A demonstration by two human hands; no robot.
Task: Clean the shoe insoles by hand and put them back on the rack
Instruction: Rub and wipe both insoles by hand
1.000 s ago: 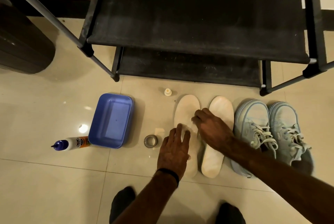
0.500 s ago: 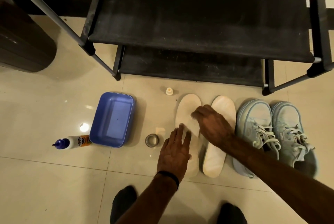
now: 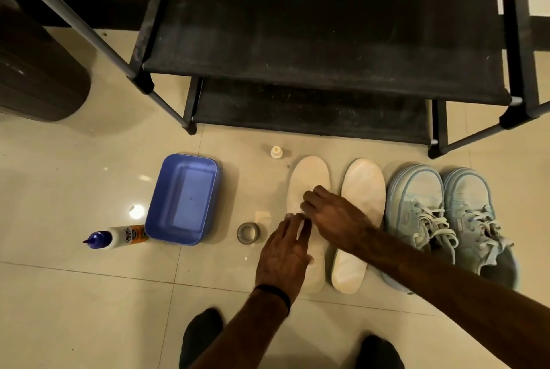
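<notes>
Two cream insoles lie side by side on the tiled floor in front of the black shoe rack (image 3: pixel 321 41). My left hand (image 3: pixel 284 255) lies flat with straight fingers on the heel half of the left insole (image 3: pixel 309 178). My right hand (image 3: pixel 333 214) reaches across the right insole (image 3: pixel 363 190) and its curled fingers rub the middle of the left insole. Whether the right hand holds anything I cannot make out. The left insole's middle is hidden under both hands.
A blue plastic tub (image 3: pixel 183 199) sits left of the insoles, with a squeeze bottle (image 3: pixel 116 237) lying beside it. A small metal cap (image 3: pixel 248 232) and a tiny white bottle (image 3: pixel 276 151) stand nearby. Light blue sneakers (image 3: pixel 446 219) sit at the right. A dark bin (image 3: pixel 38 71) stands far left.
My right hand has slid back down the left insole toward my left hand, so the fingertips of both hands now nearly meet. The insoles have not shifted.
</notes>
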